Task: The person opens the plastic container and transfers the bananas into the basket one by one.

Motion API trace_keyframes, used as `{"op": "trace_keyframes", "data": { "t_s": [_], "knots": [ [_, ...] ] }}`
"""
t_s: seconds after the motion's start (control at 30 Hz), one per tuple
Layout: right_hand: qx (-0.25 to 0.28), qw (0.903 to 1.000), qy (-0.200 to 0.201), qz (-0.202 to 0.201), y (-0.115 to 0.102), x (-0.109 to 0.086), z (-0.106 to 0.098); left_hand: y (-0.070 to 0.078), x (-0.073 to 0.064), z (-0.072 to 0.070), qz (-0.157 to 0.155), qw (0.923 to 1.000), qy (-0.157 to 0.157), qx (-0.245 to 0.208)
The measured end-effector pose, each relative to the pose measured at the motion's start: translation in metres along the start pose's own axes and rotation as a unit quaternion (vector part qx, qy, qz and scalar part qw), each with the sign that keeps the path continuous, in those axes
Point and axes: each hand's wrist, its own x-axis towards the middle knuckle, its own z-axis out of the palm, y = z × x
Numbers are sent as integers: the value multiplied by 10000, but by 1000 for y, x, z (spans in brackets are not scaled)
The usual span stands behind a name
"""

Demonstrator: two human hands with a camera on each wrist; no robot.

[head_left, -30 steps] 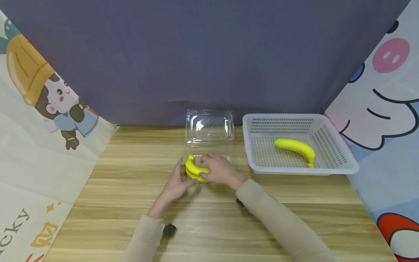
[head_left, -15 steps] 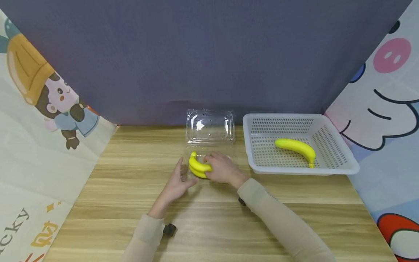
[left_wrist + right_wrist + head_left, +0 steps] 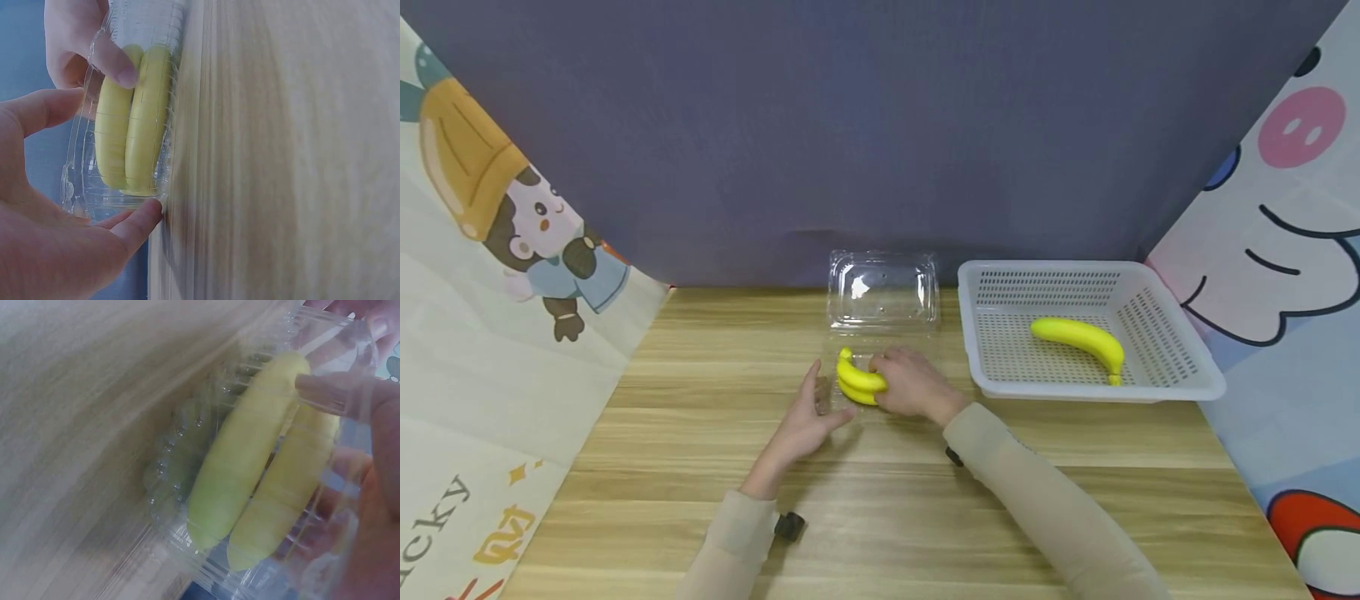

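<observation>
Two yellow toy bananas (image 3: 859,381) lie side by side in the bottom half of a clear plastic clamshell box (image 3: 153,199). My right hand (image 3: 912,384) reaches over the box's right side and grips the upper banana (image 3: 281,487), its thumb in front and its fingers behind. The bananas' right ends are hidden under that hand in the head view. My left hand (image 3: 800,422) stands at the box's left side, thumb and fingers spread, with fingertips (image 3: 150,211) right at the box's lower corner. The box's clear lid (image 3: 882,289) is tipped back behind it.
To the right stands a white perforated plastic basket (image 3: 1090,392), with one more banana (image 3: 1078,335) lying inside. A dark grey panel (image 3: 880,125) rises behind the wooden table (image 3: 880,517). Printed cartoon sheets flank both sides.
My right hand has shifted the bananas slightly right and back, away from the left hand. The left hand stays nearly still at the box, and the basket's banana has not moved.
</observation>
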Motion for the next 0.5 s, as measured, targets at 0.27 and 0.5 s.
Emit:
{"op": "trace_keyframes", "data": {
  "t_s": [0.27,0.5],
  "knots": [
    [-21,9997,-245,-35,0,2,3,0,0,0,26,10000,44,6],
    [-54,9996,-234,-133,3,4,6,0,0,0,54,10000,56,-9]
  ]
}}
